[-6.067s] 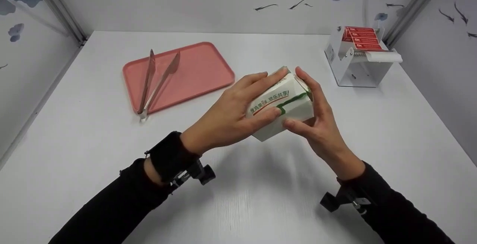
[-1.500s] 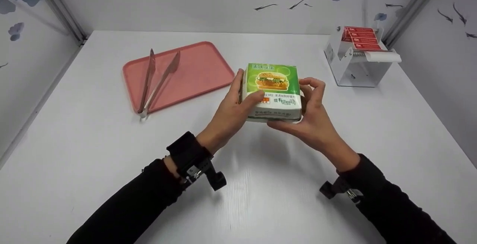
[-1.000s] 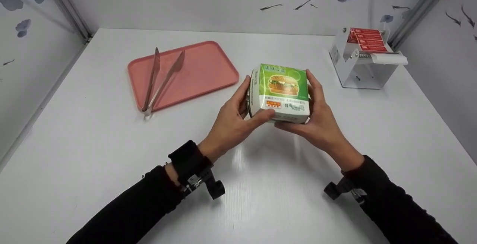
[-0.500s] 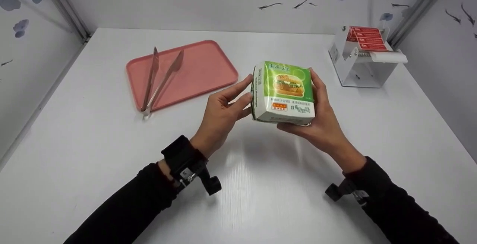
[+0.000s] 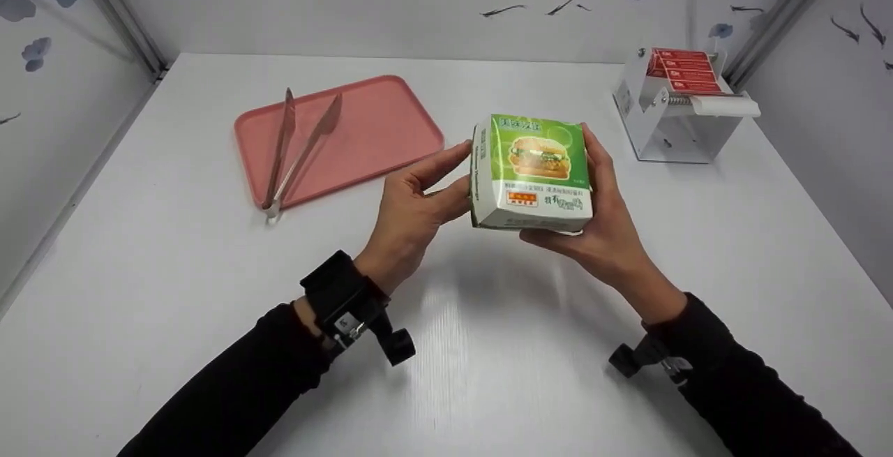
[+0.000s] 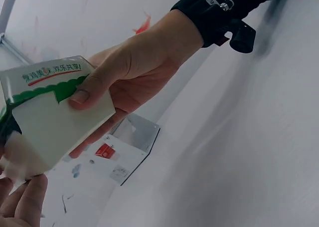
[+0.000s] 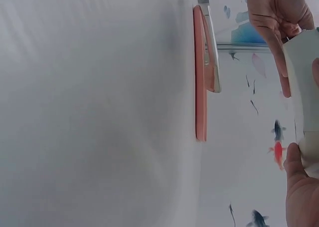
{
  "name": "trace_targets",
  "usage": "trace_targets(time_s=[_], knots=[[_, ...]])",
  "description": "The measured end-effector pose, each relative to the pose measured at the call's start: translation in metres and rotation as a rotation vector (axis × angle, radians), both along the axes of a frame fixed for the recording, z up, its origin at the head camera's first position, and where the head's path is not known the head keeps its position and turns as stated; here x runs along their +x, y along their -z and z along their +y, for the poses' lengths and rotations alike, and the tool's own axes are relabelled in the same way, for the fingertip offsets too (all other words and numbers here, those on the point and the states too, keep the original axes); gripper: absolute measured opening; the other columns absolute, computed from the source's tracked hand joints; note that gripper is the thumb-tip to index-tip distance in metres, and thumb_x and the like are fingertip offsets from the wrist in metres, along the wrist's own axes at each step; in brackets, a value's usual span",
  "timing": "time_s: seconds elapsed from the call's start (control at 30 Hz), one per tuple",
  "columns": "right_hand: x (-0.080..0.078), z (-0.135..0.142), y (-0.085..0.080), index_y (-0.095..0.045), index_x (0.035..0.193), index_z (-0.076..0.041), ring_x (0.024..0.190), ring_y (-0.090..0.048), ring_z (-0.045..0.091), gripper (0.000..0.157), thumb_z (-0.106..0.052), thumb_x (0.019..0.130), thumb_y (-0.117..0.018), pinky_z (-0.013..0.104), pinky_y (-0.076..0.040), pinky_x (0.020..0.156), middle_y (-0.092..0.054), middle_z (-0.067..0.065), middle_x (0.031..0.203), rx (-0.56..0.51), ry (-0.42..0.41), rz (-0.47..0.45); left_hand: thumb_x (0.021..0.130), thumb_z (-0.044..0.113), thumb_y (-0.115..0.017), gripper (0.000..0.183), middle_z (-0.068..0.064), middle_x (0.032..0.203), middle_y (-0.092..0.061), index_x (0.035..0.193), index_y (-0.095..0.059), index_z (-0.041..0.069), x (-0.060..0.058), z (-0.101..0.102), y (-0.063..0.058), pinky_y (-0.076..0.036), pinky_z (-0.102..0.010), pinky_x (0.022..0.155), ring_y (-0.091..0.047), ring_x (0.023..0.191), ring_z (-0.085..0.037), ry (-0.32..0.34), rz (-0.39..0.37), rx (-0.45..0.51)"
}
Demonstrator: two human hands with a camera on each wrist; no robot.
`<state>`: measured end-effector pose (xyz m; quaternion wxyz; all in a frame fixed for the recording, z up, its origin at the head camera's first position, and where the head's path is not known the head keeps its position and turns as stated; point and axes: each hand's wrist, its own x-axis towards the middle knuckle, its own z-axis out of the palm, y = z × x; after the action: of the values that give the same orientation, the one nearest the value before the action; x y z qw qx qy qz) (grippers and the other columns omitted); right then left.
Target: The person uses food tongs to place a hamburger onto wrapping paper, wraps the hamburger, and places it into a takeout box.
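A green and white paper burger box with a printed burger hangs above the white table, its printed lid tilted toward me. My right hand grips its right side, thumb along the lower front edge; this thumb also shows on the box in the left wrist view. My left hand is at the box's left side, thumb and fingers spread apart against it in a pinch. Its fingertips are partly hidden behind the box. In the right wrist view the box lies between both hands, cut off by the frame edge.
A pink tray lies at the back left, with metal tongs on it and their hinged end over the front edge. A label dispenser with a red label roll stands at the back right. Printed walls enclose the table.
Earlier both hands turned the box about, until its printed lid faced up. The left thumb has since left the front edge for the left side. In the last half second little moves.
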<state>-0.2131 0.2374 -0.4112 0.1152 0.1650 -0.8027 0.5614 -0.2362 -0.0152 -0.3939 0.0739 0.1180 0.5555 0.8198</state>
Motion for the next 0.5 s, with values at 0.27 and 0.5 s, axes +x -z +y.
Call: trace_targets(time_s=[0.27, 0.5], knots=[[-0.0008, -0.0023, -0.0007, -0.008, 0.173, -0.02, 0.148, -0.047, 0.012, 0.138, -0.002, 0.071, -0.1, 0.027, -0.039, 0.121, -0.041, -0.005, 0.167, 0.053, 0.03, 0.016, 0.106, 0.007, -0.066, 0.017, -0.01, 0.151, -0.066, 0.116, -0.076, -0.003, 0.0016, -0.0029, 0.0026, -0.062, -0.04, 0.099, -0.07, 0.132, -0.028, -0.034, 0.104, -0.063], [-0.0047, -0.0078, 0.001, 0.007, 0.173, -0.017, 0.151, -0.045, 0.009, 0.139, -0.014, 0.08, -0.097, 0.038, -0.033, 0.128, -0.032, -0.007, 0.174, 0.139, 0.022, -0.017, 0.101, 0.021, -0.075, 0.041, -0.009, 0.154, -0.062, 0.137, -0.069, 0.001, 0.0029, -0.0006, 0.0009, -0.063, -0.036, 0.096, -0.074, 0.124, -0.023, -0.067, 0.232, -0.257]])
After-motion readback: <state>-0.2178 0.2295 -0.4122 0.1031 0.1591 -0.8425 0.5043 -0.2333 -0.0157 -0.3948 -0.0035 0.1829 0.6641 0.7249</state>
